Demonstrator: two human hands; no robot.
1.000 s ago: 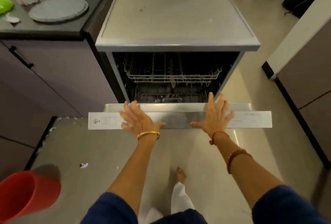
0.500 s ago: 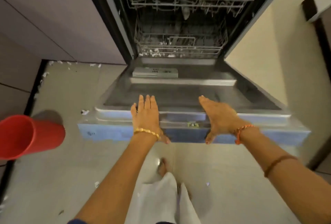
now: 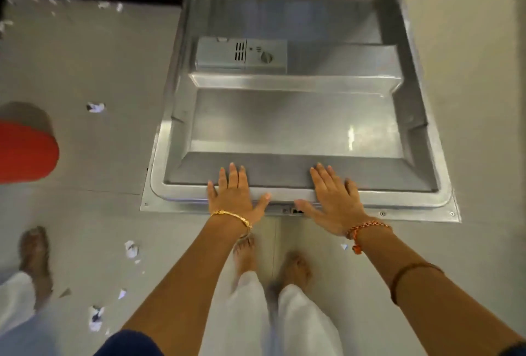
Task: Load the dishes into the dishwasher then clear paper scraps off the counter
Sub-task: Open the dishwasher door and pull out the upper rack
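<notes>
Grey floor tiles [image 3: 85, 71] are lying strewn with paper scraps [image 3: 95, 107], a red bin [image 3: 27, 153] sitting at the left edge. Dishwasher door [image 3: 299, 128] is lying flat, fully down, probably so the racks can be reached. Left hand [image 3: 234, 194] and right hand [image 3: 334, 202] are both pressing flat, fingers straight and spread, on the door's near edge, gripping nothing. No dishes are showing.

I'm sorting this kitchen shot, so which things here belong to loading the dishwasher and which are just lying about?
Job:
dishwasher door, lowered flat
left hand, flat on its edge
right hand, likewise

Lying about:
red bin
paper scraps on floor
</notes>
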